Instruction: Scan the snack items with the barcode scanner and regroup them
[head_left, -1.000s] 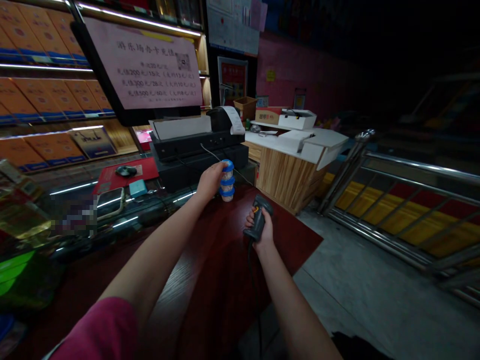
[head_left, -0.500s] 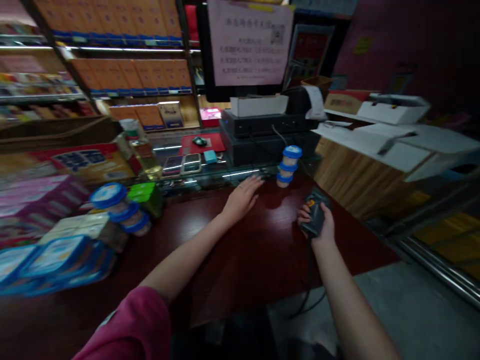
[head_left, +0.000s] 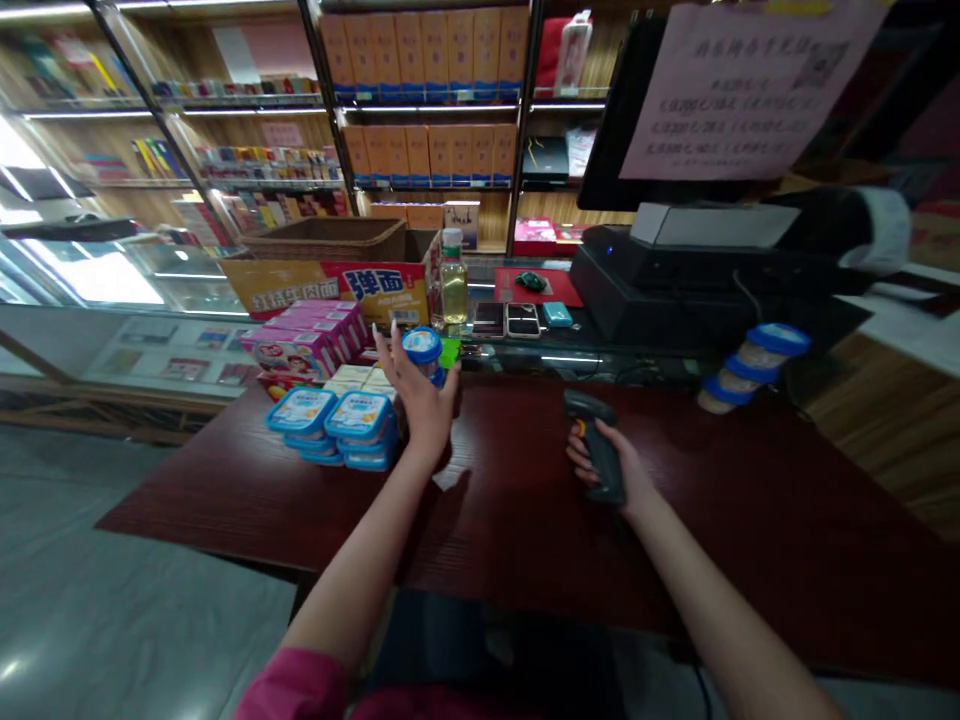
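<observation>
My left hand point(head_left: 421, 395) is spread open, fingers up, just in front of a stack of round blue-lidded tubs point(head_left: 422, 345) that it partly hides; whether it touches them I cannot tell. Beside it lie stacked rectangular blue-lidded tubs point(head_left: 360, 416), and a bright green box point(head_left: 450, 352) shows behind the thumb. A black barcode scanner point(head_left: 606, 462) is held upright in my right hand point(head_left: 624, 468), fingers wrapped round its handle. At the right, a leaning stack of round blue-lidded tubs point(head_left: 754, 365) stands on the dark red counter point(head_left: 517, 540).
Pink-purple boxes point(head_left: 311, 335) and a noodle carton point(head_left: 300, 285) stand at the left, next to a bottle point(head_left: 454, 280) of yellowish liquid. Two phones point(head_left: 506, 321) lie on the glass ledge. A black cash drawer point(head_left: 652, 290) stands below a monitor with a paper notice point(head_left: 742, 95).
The view has turned left. My left hand has moved from the bare counter over to the left stack of round tubs, fingers spreading. The scanner stays in my right hand.
</observation>
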